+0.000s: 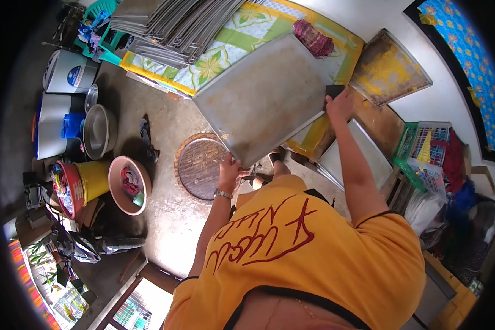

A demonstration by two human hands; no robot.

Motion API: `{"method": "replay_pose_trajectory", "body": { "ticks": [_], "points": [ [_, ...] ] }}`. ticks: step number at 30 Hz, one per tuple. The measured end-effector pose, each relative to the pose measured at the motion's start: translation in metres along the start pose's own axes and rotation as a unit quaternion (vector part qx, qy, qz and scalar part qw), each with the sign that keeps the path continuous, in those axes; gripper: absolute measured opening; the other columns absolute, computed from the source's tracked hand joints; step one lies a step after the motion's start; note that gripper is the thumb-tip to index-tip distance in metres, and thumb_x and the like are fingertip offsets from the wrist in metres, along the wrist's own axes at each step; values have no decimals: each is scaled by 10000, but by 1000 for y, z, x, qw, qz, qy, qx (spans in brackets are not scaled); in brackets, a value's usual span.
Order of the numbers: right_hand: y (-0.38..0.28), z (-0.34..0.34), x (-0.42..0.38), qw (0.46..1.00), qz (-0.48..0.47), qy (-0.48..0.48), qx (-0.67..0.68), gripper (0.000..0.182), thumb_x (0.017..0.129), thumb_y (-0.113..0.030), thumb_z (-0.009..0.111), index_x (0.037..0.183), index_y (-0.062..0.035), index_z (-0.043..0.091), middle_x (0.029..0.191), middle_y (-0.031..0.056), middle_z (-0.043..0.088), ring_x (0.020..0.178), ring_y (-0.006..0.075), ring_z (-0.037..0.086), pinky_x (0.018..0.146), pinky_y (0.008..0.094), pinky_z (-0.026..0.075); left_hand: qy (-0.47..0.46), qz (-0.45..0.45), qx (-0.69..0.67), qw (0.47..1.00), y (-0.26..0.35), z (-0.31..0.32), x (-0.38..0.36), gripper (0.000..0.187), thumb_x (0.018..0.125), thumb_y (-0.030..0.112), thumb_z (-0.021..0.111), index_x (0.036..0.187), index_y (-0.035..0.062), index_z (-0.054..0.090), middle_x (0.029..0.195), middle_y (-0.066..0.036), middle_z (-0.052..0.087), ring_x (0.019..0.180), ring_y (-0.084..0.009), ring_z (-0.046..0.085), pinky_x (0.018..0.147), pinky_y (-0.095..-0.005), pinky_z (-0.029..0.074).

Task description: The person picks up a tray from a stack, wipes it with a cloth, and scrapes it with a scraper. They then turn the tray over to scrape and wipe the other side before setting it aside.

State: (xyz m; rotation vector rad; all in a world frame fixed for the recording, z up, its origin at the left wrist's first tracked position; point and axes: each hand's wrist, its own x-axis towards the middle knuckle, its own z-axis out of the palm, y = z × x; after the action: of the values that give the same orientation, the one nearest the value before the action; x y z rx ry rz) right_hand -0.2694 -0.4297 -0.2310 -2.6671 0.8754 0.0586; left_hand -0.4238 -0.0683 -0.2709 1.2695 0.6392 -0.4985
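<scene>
A large grey metal baking tray (264, 93) is tilted in front of me, its far part over the edge of a cloth-covered table. My left hand (232, 174), with a watch at the wrist, grips the tray's near left corner. At the tray's right corner, my right hand (341, 105) is closed on a dark flat pad (334, 92). The pad touches the tray edge there; the fingertips are partly hidden. A pink knitted bundle (313, 38) lies on the table just beyond the tray.
A tall stack of trays (170, 27) stands on the patterned tablecloth (225, 60). A stained yellow tray (389, 69) leans on the wall, and another tray (357, 154) rests below my right arm. A round wooden board (201, 165) and a pink basin (129, 184) are to the left. Plastic crates (423, 148) stand at right.
</scene>
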Motion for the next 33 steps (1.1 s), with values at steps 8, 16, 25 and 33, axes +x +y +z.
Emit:
{"method": "replay_pose_trajectory", "body": {
  "ticks": [8,16,25,33],
  "points": [
    [-64,73,-126,972,-233,-26,15,715,766,-345,718,1320,-3,423,1176,245,575,1113,394,554,924,515,442,4,13,-1,1000,-7,1,4,479,916,-29,493,1386,13,415,891,-139,653,635,-217,686,504,-273,593],
    [-86,76,-143,958,-285,-10,31,742,721,-298,747,1317,11,430,985,197,598,936,377,599,825,484,476,3,16,-14,1000,-5,6,0,489,943,-41,442,1421,46,393,951,-138,645,642,-216,683,503,-263,586],
    [-11,-2,22,994,18,103,31,740,797,-319,693,1373,25,381,1267,220,532,1119,402,555,932,500,454,18,54,34,998,-2,-3,-2,840,908,-54,465,1541,195,-28,924,-137,616,605,-204,667,514,-297,609],
    [-101,23,-19,955,-280,-22,-97,757,754,-311,753,1360,-17,407,1149,211,584,1063,387,585,898,500,475,15,22,60,998,8,-2,3,845,905,-56,452,1542,238,-18,930,-94,604,616,-173,658,538,-286,614]
  ]
}}
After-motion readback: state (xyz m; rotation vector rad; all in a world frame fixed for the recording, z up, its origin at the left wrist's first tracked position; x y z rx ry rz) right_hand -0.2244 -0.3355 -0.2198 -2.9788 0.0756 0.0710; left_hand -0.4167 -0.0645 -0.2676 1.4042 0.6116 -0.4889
